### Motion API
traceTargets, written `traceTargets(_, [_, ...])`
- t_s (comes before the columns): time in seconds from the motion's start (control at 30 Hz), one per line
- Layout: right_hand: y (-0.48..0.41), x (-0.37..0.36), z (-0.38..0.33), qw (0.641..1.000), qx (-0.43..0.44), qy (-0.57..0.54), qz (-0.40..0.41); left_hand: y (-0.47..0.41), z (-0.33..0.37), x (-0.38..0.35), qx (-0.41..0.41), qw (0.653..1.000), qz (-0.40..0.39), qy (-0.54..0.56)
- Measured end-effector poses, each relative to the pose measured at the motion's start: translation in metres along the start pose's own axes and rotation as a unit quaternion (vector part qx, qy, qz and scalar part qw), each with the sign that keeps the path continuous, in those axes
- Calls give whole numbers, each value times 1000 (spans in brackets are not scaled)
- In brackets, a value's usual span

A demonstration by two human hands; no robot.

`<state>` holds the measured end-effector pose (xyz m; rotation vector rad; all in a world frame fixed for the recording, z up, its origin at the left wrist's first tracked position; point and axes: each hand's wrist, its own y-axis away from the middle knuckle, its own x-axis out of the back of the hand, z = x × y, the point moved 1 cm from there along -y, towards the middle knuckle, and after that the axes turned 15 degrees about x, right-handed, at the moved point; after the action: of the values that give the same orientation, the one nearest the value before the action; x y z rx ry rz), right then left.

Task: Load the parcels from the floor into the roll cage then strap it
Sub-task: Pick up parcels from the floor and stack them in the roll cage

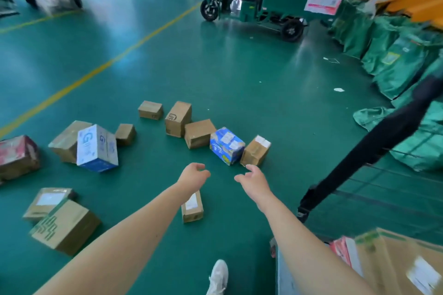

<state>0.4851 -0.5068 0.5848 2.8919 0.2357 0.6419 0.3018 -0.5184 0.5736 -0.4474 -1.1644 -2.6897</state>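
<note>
The left hand [194, 175] and right hand [254, 181] reach loosely open and empty, and a hasty snatch could drop the small brown cardboard parcel [193, 209] onto the green floor [239, 93].

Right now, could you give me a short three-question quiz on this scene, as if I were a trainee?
1. True or false: the left hand and the right hand hold nothing.
2. The floor line is: A red, B yellow, C white.
3. Fill in: the sacks along the right side are ____ in colour.
Key: 1 true; 2 B; 3 green.
</note>
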Motion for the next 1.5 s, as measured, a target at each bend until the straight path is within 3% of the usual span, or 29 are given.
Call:
traceTargets(0.53, [-268,59,-24,998,-59,15,-16,-191,199,-21,22,1000,-1,12])
traceTargets(1.03, [-557,78,5,980,-189,-56,40,-465,399,-49,53,989,-44,-131])
traceTargets(1.5, [-712,103,80,949,-296,-98,45,-642,471,-123,110,956,-74,-262])
